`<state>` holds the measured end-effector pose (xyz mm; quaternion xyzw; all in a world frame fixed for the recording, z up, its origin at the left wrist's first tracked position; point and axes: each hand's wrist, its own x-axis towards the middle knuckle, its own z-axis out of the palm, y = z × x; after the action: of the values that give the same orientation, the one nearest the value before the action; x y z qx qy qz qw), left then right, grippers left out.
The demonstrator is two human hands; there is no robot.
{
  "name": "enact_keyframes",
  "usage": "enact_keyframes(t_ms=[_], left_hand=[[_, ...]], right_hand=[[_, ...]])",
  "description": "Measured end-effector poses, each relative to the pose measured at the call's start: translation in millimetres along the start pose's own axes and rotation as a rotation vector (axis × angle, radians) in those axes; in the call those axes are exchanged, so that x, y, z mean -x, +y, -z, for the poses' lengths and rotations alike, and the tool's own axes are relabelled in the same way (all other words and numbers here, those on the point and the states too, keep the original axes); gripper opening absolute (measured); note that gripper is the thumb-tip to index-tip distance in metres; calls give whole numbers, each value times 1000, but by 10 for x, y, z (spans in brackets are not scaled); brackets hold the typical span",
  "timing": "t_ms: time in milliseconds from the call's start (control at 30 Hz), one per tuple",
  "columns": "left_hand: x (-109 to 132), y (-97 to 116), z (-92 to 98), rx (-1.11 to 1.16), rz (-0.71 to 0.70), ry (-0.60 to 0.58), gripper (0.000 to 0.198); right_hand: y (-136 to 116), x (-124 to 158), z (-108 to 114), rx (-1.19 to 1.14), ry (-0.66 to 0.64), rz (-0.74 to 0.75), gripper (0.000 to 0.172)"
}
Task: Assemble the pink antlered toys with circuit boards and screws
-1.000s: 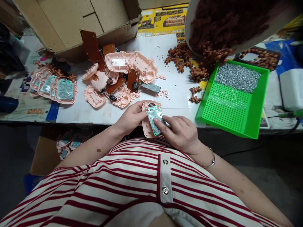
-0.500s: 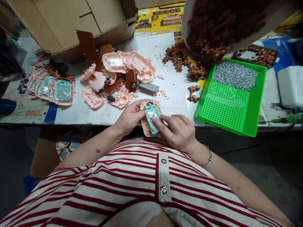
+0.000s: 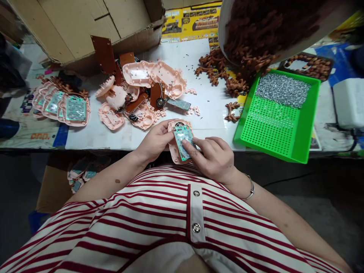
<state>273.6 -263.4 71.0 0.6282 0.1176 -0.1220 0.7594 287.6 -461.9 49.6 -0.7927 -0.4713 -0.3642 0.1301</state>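
Note:
My left hand [image 3: 156, 141] grips the left side of a pink plastic shell [image 3: 174, 151], held at the table's front edge. A green circuit board [image 3: 183, 137] lies in the shell, slightly tilted against its outline. Thumb on the board's face and index finger at its right edge, my right hand [image 3: 214, 157] is closed on the board. Part of a round dark piece shows at the shell's top. Beyond my hands lies a heap of pink shells [image 3: 113, 96], brown boards [image 3: 104, 55], wired black speakers [image 3: 160, 102] and small pink rings [image 3: 195, 110].
Shells with boards [image 3: 76, 110] overlap at the left; more sit in a box [image 3: 54, 185] below. A cardboard box [image 3: 74, 26] stands behind. At right, brown antler-shaped pieces [image 3: 212, 66] spill from a white tub [image 3: 223, 34] near a green basket [image 3: 241, 132] of screws [image 3: 281, 90].
Both hands, the shell and the board stay almost where they were. The green-handled tool at the right edge has dropped mostly out of sight.

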Motion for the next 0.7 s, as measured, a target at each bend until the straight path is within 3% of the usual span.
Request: enact_keyframes(t_ms=[333,467,700], left_hand=[[13,-27,10,29,-15,1,38],[-3,-17,11,17,-37,-2,37],[-25,-21,54,26,-85,-6,35]], right_hand=[[0,-16,-17,-10,-6,3,26],[4,-14,-40,-46,-35,16,35],[14,-10,-34,-81,-69,35,31]])
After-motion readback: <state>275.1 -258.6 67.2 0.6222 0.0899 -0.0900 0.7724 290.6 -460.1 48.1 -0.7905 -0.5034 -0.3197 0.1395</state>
